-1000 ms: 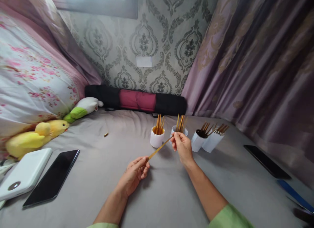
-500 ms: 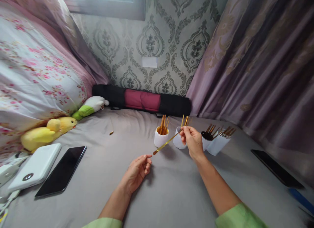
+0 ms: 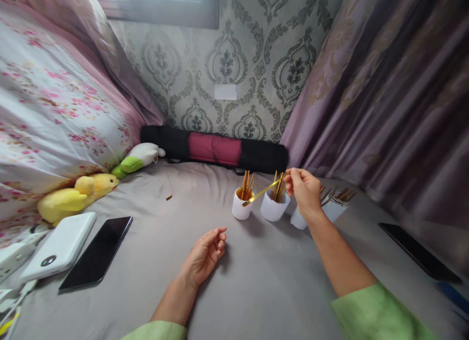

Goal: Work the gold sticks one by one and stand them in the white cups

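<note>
My right hand (image 3: 305,191) pinches one end of a thin gold stick (image 3: 262,192) and holds it in the air, slanting down to the left over the white cups. The leftmost white cup (image 3: 242,208) and the second white cup (image 3: 274,207) both hold several gold and brown sticks. Two more white cups (image 3: 334,208) with sticks stand partly behind my right hand. My left hand (image 3: 205,254) rests on the grey bedsheet (image 3: 249,286), fingers loosely curled and apart, holding nothing.
A black phone (image 3: 97,252) and a white power bank (image 3: 60,244) lie at the left, near a yellow duck toy (image 3: 75,198). A black and maroon bag (image 3: 214,149) lies against the wall. Another dark phone (image 3: 417,252) lies at the right by the curtain.
My left hand let go of the stick and settled on the sheet. My right hand carried the stick up and to the right, over the cups.
</note>
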Demonstrator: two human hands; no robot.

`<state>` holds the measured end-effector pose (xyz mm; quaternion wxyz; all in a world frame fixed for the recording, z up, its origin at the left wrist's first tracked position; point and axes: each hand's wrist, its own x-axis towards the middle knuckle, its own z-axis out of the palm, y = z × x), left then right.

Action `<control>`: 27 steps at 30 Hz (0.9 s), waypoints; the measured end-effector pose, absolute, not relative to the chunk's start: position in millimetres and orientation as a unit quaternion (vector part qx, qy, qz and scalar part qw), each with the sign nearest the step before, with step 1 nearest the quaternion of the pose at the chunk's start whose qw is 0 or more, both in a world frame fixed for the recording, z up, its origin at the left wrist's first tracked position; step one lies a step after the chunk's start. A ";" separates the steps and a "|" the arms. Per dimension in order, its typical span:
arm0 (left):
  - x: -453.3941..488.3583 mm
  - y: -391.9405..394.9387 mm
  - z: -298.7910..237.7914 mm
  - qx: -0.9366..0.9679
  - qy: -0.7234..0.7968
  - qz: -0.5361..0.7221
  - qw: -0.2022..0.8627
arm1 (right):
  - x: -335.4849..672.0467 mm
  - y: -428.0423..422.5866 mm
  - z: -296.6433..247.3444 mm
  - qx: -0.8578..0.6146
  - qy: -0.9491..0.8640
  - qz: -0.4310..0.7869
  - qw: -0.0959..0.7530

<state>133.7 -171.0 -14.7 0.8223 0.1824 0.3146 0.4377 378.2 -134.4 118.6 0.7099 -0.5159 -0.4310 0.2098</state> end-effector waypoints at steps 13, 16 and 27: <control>133.1 -169.7 -15.9 0.182 0.309 0.436 0.825 | 390.3 -111.7 135.2 -0.543 -0.488 0.106 0.676; 133.3 -169.8 -15.3 0.179 0.311 0.435 0.826 | 387.1 -105.9 136.6 -0.555 -0.516 0.068 0.649; 133.1 -170.6 -13.2 0.180 0.313 0.440 0.822 | 363.2 -96.2 135.8 -0.570 -0.605 0.017 0.555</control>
